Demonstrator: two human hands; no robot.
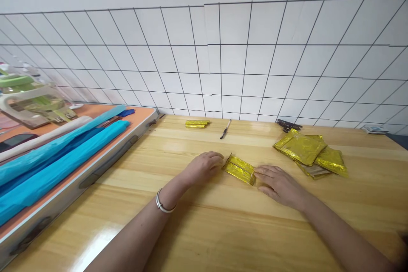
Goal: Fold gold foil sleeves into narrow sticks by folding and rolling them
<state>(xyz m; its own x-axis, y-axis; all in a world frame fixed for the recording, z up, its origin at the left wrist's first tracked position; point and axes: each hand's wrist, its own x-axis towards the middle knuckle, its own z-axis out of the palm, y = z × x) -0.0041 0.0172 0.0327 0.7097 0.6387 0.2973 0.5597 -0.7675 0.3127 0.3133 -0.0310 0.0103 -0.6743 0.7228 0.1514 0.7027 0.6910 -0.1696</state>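
A gold foil packet (239, 169) lies flat on the wooden table (204, 229), between my two hands. My left hand (205, 166), a bracelet on its wrist, rests at the packet's left end with its fingers slightly curled and close together; whether they pinch the packet's edge is blurred. My right hand (277, 182) is at the packet's right end, its fingers spread, fingertips touching or just beside the edge. Several larger gold packets (301, 148) are piled to the right, beyond my right hand.
Farther back are a folded gold wrapper (196, 124), a pen (226, 129), a black clip-like object (289, 125) and a small flat item (375, 129). On the left, an orange-topped case (140, 114) bears blue rolls (63, 165) and a green-lidded container (15, 83). A tiled wall stands behind.
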